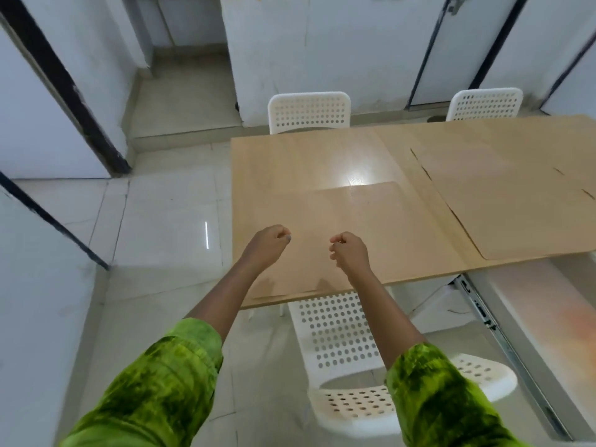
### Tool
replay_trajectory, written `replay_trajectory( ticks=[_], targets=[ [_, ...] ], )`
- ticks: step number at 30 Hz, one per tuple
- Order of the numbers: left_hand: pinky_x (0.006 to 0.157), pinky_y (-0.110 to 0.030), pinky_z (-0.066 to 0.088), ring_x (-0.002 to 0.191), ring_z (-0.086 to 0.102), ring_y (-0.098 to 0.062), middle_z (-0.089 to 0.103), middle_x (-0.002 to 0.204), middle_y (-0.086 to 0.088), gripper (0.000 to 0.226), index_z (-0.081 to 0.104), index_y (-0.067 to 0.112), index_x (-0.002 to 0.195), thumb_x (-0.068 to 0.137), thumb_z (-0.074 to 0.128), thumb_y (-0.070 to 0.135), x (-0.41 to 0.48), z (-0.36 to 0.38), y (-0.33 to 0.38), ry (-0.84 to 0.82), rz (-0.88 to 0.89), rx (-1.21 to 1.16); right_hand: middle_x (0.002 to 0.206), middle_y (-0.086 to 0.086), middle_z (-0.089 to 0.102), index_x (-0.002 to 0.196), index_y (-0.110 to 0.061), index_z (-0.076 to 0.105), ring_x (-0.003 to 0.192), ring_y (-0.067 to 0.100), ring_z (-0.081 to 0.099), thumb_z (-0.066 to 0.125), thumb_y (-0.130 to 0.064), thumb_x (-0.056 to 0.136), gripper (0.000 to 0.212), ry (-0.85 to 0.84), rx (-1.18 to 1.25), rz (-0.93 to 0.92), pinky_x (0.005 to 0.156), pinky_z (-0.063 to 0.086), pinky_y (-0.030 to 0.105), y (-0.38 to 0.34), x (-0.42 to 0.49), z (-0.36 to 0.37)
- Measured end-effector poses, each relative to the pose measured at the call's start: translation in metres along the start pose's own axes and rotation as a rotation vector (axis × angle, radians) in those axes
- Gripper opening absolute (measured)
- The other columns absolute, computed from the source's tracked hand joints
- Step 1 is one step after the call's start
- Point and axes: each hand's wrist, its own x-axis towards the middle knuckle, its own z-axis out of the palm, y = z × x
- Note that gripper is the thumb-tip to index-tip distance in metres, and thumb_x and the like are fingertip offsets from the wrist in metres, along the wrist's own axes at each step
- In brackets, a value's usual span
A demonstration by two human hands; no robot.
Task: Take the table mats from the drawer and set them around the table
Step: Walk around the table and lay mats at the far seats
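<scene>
- A person's two bare forearms reached forward and down from the bottom of the frame, each in a rolled green mottled sleeve [151, 382]
- The left hand [269, 241] hovered over the near left part of a light wooden table [274, 162], fingers curled loosely into the palm, holding nothing
- The right hand [350, 251] hung just beside it, a small gap between them, also loosely curled with thumb and fingertips close together, and empty
- Both wrists were bent slightly so the knuckles pointed toward the far side of the table
- Beneath the hands lay a tan table mat [354, 227], flat on the table, its near edge close to the table's near edge; whether the hands touched it could not be told
- A second tan mat [509, 214] lay flat to the right, near the table's near edge
- A third mat [464, 159] seemed to lie farther back, its outline faint
- A white perforated chair [338, 330] stood tucked at the near side under the arms
- Two more white chairs [309, 111] stood at the far side
- An open drawer [548, 317] on a metal rail showed at the lower right, below the table edge
</scene>
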Motion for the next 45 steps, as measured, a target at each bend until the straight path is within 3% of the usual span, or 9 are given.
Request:
replay_trajectory(
  ticks=[3,6,11,19,23,30,35,39,45],
  targets=[
    [0.093,-0.029,0.039,0.118,0.053,-0.022,0.059,0.126,-0.008,0.029,0.061,0.007,0.116,0.097,0.045,0.020,0.006,-0.016,-0.010,-0.002,0.001,-0.018,0.097,0.005,0.060,0.077,-0.020,0.054,0.089,0.023,0.058,0.038,-0.004,0.085,0.024,-0.004,0.000,-0.001,0.079,0.050,0.039,-0.008,0.003,0.018],
    [0.096,-0.030,0.039,0.121,0.052,-0.022,0.058,0.129,-0.008,0.030,0.060,0.007,0.119,0.097,0.046,0.021,0.019,-0.032,-0.021,0.001,0.015,-0.041,0.090,0.006,0.060,0.069,-0.024,0.051,0.079,0.022,0.056,0.038,-0.002,0.084,0.030,-0.004,0.025,0.010,0.068,0.045,0.035,-0.018,0.011,0.036],
    [0.099,-0.033,0.040,0.120,0.052,-0.021,0.058,0.128,-0.006,0.032,0.058,0.009,0.122,0.096,0.046,0.023,0.063,-0.073,-0.049,-0.049,0.041,-0.090,0.075,0.002,0.055,0.071,-0.019,0.052,0.060,0.014,0.050,0.038,0.001,0.084,0.027,0.045,0.149,0.045,0.054,0.038,0.023,-0.047,0.035,0.074],
    [0.094,-0.034,0.043,0.109,0.057,-0.021,0.061,0.119,-0.007,0.030,0.058,0.008,0.121,0.096,0.045,0.019,0.141,-0.168,-0.090,-0.143,0.060,-0.242,0.076,0.002,0.056,0.079,-0.015,0.054,0.061,0.016,0.052,0.039,0.000,0.087,0.022,0.250,0.322,0.136,0.055,0.040,0.026,-0.098,0.069,0.144],
    [0.086,-0.029,0.041,0.097,0.056,-0.017,0.060,0.110,-0.004,0.029,0.058,0.006,0.119,0.097,0.043,0.017,0.180,-0.188,-0.087,-0.222,0.074,-0.315,0.075,0.002,0.056,0.079,-0.015,0.054,0.060,0.016,0.052,0.039,0.001,0.086,0.023,0.306,0.373,0.148,0.055,0.039,0.026,-0.121,0.090,0.164],
    [0.087,-0.031,0.041,0.098,0.054,-0.017,0.060,0.110,-0.004,0.027,0.059,0.008,0.117,0.096,0.045,0.018,0.271,-0.196,-0.070,-0.373,0.133,-0.240,0.077,0.003,0.056,0.077,-0.017,0.053,0.061,0.017,0.052,0.039,-0.001,0.085,0.024,0.403,0.390,0.197,0.054,0.038,0.025,-0.150,0.160,0.172],
    [0.080,-0.026,0.042,0.098,0.054,-0.015,0.060,0.108,-0.001,0.027,0.059,0.008,0.117,0.096,0.045,0.020,0.346,-0.206,-0.045,-0.478,0.161,-0.150,0.075,0.003,0.056,0.077,-0.016,0.053,0.059,0.017,0.052,0.039,-0.002,0.087,0.022,0.472,0.428,0.287,0.053,0.038,0.025,-0.168,0.218,0.166],
    [0.087,-0.030,0.044,0.096,0.057,-0.016,0.062,0.105,0.000,0.025,0.061,0.011,0.112,0.097,0.043,0.020,0.410,-0.211,-0.027,-0.518,0.156,-0.155,0.073,0.002,0.055,0.074,-0.017,0.052,0.058,0.017,0.051,0.037,-0.002,0.087,0.025,0.522,0.443,0.354,0.053,0.037,0.025,-0.185,0.265,0.167],
    [0.083,-0.028,0.044,0.097,0.058,-0.017,0.064,0.105,0.000,0.022,0.061,0.015,0.109,0.097,0.044,0.021,0.490,-0.210,-0.013,-0.618,0.154,-0.229,0.073,0.003,0.056,0.075,-0.016,0.052,0.058,0.017,0.053,0.038,-0.001,0.087,0.024,0.619,0.474,0.399,0.053,0.037,0.025,-0.205,0.323,0.178]
  ],
)
